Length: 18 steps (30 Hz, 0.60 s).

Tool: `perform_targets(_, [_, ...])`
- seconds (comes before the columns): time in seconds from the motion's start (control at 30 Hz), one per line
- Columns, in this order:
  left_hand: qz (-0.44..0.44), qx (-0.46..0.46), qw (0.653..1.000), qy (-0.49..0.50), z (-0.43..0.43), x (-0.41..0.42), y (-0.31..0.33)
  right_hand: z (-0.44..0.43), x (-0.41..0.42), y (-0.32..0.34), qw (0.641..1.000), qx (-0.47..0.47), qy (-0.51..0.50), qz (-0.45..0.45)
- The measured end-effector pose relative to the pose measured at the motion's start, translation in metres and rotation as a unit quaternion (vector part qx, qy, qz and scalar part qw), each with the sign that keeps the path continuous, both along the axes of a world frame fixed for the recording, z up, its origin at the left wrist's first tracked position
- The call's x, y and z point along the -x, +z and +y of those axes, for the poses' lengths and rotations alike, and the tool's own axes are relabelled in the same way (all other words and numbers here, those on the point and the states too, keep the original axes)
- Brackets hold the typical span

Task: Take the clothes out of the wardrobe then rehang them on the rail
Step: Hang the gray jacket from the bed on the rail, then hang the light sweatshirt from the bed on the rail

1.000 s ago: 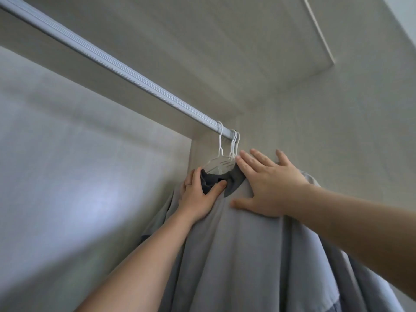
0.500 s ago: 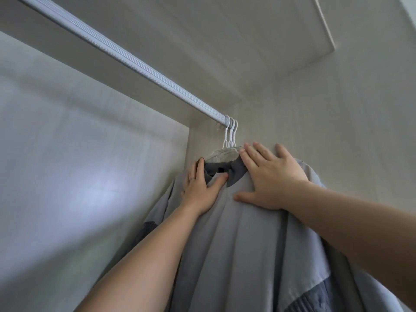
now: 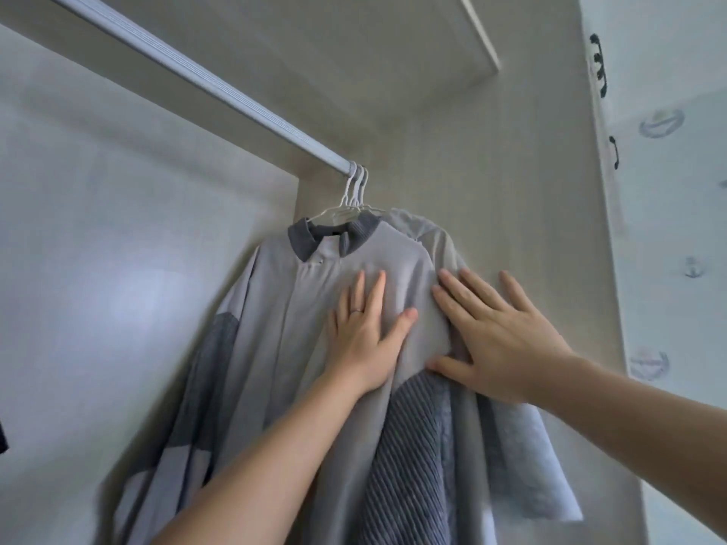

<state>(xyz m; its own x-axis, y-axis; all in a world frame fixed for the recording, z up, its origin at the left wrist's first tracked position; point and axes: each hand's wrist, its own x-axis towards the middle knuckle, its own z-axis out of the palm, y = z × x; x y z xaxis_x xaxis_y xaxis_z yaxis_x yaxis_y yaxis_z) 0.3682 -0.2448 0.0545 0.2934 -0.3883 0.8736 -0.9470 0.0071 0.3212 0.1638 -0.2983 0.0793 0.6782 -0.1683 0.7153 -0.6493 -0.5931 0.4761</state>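
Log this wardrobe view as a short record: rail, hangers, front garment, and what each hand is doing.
rail: white, runs from upper left down to the right
hangers: white wire, hooks bunched at the rail's right end
front garment: light grey shirt, dark grey collar, hung on a hanger
left hand: flat on the shirt front, fingers straight, ring on one finger
right hand: flat, fingers spread, on the hanging clothes

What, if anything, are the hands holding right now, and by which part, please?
Nothing is gripped: the left hand and right hand lie flat, fingers straight, on the hanging grey clothes.
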Motion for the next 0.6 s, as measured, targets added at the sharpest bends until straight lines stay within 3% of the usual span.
perform_targets(0.2, [-0.07,0.0,0.997,-0.039,0.009,0.1,-0.08,0.009,0.104,-0.1,0.999,-0.033,-0.02,0.007])
perform_targets(0.37, [-0.146,-0.056,0.984,-0.085,0.009,0.185,-0.152,0.013,0.189,-0.185,0.993,-0.113,-0.04,-0.013])
perform_targets(0.6, [-0.189,-0.174,0.95,-0.179,-0.005,0.316,-0.268,0.036,0.335,-0.315,0.945,-0.264,-0.189,-0.039])
